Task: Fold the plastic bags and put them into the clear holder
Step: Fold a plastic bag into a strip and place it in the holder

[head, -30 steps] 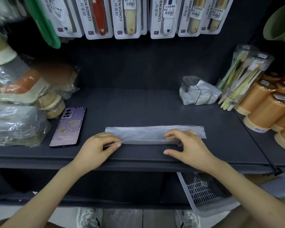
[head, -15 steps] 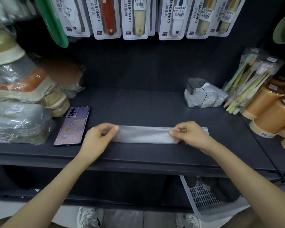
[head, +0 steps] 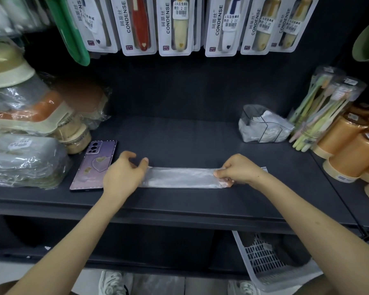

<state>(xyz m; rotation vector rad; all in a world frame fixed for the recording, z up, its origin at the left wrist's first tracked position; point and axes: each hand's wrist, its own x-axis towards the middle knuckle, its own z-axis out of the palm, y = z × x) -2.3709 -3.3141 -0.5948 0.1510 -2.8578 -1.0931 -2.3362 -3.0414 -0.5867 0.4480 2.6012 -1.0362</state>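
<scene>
- Two containers draw the eye. The first is a small clear holder (head: 249, 112) of smoky plastic, standing at the back right of the dark shelf (head: 179, 137). It is stuffed with folded white bags (head: 273, 129).
- The second is a white slotted plastic basket (head: 262, 258), tilted below the shelf's front edge on the right. Dark shapes lie in it, too dim to make out.
- Just right of the holder leans a clear pack of pastel toothbrushes (head: 320, 107), with orange lidded tubs (head: 349, 152) beside it.
- Near the shelf's front lies a translucent grey plastic bag (head: 181, 177), folded into a long flat strip. Its long axis runs left to right, parallel to the shelf edge.
- The right hand (head: 240, 171) has a pinching grip on the strip's right end, fingertips (head: 218, 173) curled onto the plastic.
- The left hand (head: 124, 173) covers the strip's left end, fingers loosely curled and thumb tip at its far edge. I cannot tell whether that grip pinches the plastic or only rests on it.
- A purple phone (head: 94, 167) lies face down just beside the left hand.
</scene>
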